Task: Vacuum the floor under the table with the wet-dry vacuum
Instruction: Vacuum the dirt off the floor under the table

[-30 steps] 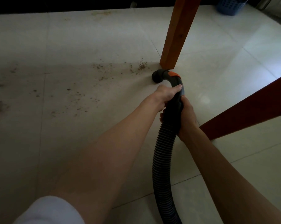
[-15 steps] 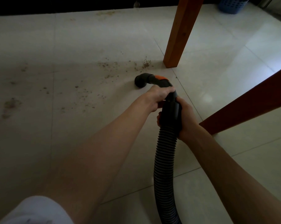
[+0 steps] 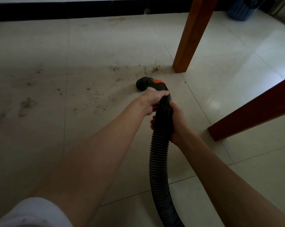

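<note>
Pointing down-left at floor: hose nozzle, both hands gripping.

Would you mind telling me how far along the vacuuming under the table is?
Partly done. The tile right of the nozzle looks clean. Both hands, left and right, grip the hose. Crumbs by the table leg and specks leftward remain.

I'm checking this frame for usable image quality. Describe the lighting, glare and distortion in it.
Head view: dim overall, with the forearms and the near floor in shade; bright window glare on the glossy tiles at right, past the table leg; wide-angle bending tilts that leg and curves the far dark baseboard; the debris and the vacuum hose stay sharp enough to read.
</note>
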